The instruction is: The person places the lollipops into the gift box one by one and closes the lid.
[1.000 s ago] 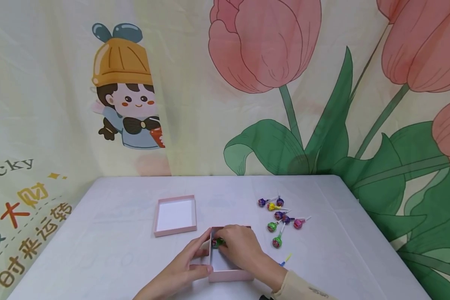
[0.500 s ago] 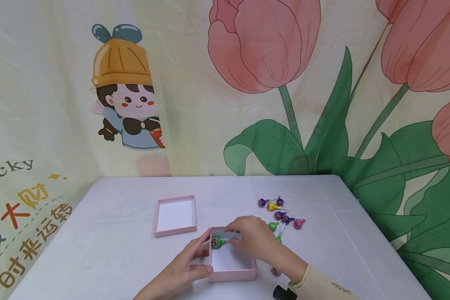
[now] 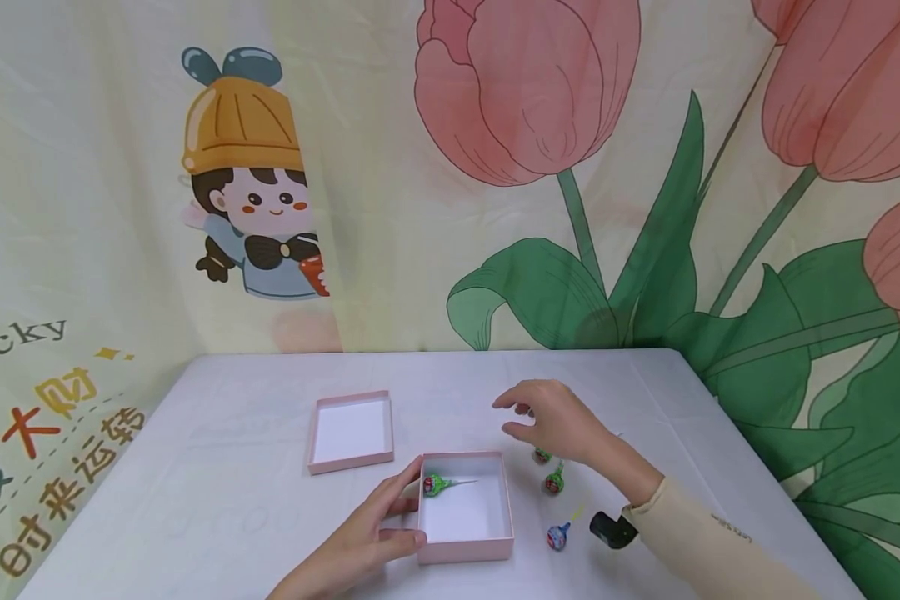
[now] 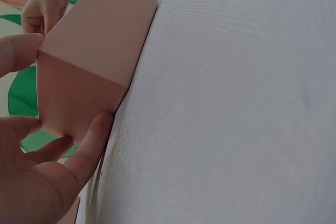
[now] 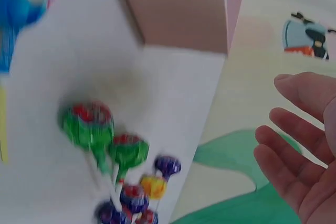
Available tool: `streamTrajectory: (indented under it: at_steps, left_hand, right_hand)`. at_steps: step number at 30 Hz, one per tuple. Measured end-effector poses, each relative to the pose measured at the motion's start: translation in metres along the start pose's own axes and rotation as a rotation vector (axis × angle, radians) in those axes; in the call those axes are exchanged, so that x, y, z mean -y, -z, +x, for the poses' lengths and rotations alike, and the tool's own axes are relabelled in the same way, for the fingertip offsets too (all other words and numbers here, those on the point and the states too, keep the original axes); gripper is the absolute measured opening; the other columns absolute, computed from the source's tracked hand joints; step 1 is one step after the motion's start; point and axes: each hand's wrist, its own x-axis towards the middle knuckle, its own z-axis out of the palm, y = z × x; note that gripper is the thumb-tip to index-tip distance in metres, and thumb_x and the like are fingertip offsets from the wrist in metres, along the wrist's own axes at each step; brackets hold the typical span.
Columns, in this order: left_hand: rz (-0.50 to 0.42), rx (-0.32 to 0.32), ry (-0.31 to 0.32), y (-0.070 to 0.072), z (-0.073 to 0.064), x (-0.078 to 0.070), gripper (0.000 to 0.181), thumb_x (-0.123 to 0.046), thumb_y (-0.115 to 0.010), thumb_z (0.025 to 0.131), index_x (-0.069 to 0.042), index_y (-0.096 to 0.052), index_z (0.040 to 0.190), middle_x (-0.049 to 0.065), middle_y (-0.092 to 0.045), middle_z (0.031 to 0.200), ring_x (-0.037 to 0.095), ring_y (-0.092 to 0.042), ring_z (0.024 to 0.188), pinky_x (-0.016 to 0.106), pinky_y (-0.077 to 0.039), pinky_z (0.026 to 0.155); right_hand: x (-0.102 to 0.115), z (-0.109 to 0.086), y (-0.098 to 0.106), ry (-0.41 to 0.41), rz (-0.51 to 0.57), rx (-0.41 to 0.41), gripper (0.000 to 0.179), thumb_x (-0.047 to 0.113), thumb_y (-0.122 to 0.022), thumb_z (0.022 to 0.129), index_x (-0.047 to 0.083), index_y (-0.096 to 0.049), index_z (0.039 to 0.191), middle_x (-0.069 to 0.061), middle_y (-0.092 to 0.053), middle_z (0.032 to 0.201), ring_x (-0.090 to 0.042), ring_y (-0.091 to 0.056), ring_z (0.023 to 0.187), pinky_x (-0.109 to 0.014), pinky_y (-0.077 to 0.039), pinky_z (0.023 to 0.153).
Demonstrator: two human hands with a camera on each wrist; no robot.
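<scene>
My left hand (image 3: 375, 521) holds the open pink box (image 3: 465, 551) at its left side, thumb at the front corner and fingers along the wall. Inside that box a green-wrapped lollipop (image 3: 435, 484) lies near the left wall. In the left wrist view, the fingers (image 4: 86, 150) touch the pink side. My right hand (image 3: 558, 421) is above the lollipops to the right, its fingers parted and nothing visible between them. Two green lollipops (image 5: 90, 125) and a blue lollipop (image 3: 557, 537) lie beneath or near it. The right hand hides most of the farther pile in the head view.
A shallow pink lid (image 3: 351, 458) lies with its white inside up, behind and left of the box. Purple lollipops (image 5: 134, 199) and a yellow lollipop (image 5: 153, 186) show in the right wrist view. A printed curtain (image 3: 375, 167) hangs behind the white table (image 3: 217, 467).
My right hand has let go of the green lollipop inside the box, then moved up and right over the other lollipops. The left hand has stayed at the box.
</scene>
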Motion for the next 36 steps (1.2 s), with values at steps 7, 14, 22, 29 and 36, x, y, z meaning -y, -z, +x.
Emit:
streamTrajectory:
  at_steps: [7,14,22,29,36]
  left_hand:
    - [-0.002,0.006,-0.009,0.001,0.001,0.000,0.089,-0.020,-0.073,0.102,-0.030,-0.018,0.172,0.017,-0.018,0.175,0.043,-0.042,0.148,0.022,-0.051,0.101]
    - [-0.003,0.014,-0.036,0.002,0.001,-0.001,0.088,-0.020,-0.071,0.103,-0.027,-0.018,0.172,0.020,-0.018,0.174,0.043,-0.043,0.147,0.023,-0.052,0.101]
    - [0.006,0.009,-0.015,0.001,0.002,0.000,0.088,-0.021,-0.072,0.102,-0.029,-0.018,0.172,0.018,-0.018,0.175,0.043,-0.043,0.148,0.022,-0.052,0.101]
    - [0.010,0.007,-0.025,0.002,0.002,0.001,0.088,-0.021,-0.072,0.102,-0.028,-0.018,0.172,0.018,-0.019,0.174,0.042,-0.043,0.147,0.023,-0.052,0.101]
    - [0.008,0.020,-0.042,0.002,0.002,0.002,0.087,-0.021,-0.070,0.103,-0.026,-0.017,0.172,0.021,-0.017,0.175,0.044,-0.044,0.147,0.023,-0.052,0.100]
  right_hand:
    - [-0.036,0.007,0.007,-0.078,-0.008,-0.011,0.034,0.014,-0.087,0.090,0.013,-0.078,0.123,0.001,-0.075,0.117,-0.019,-0.070,0.104,-0.033,-0.061,0.083]
    - [-0.070,0.011,-0.004,-0.130,0.002,0.033,0.037,0.012,-0.084,0.092,0.011,-0.075,0.128,-0.008,-0.072,0.126,-0.032,-0.068,0.113,-0.038,-0.060,0.086]
    - [-0.091,0.016,-0.017,-0.190,0.034,0.086,0.042,0.012,-0.081,0.094,0.009,-0.072,0.134,-0.011,-0.070,0.132,-0.031,-0.065,0.118,-0.043,-0.058,0.092]
    - [-0.099,0.023,-0.025,-0.230,0.039,0.121,0.041,0.013,-0.081,0.094,0.010,-0.072,0.135,-0.009,-0.070,0.130,-0.031,-0.064,0.119,-0.045,-0.057,0.097]
    - [-0.104,0.028,-0.033,-0.225,-0.002,0.126,0.035,0.013,-0.082,0.094,0.010,-0.076,0.128,-0.006,-0.072,0.119,-0.024,-0.065,0.109,-0.042,-0.057,0.095]
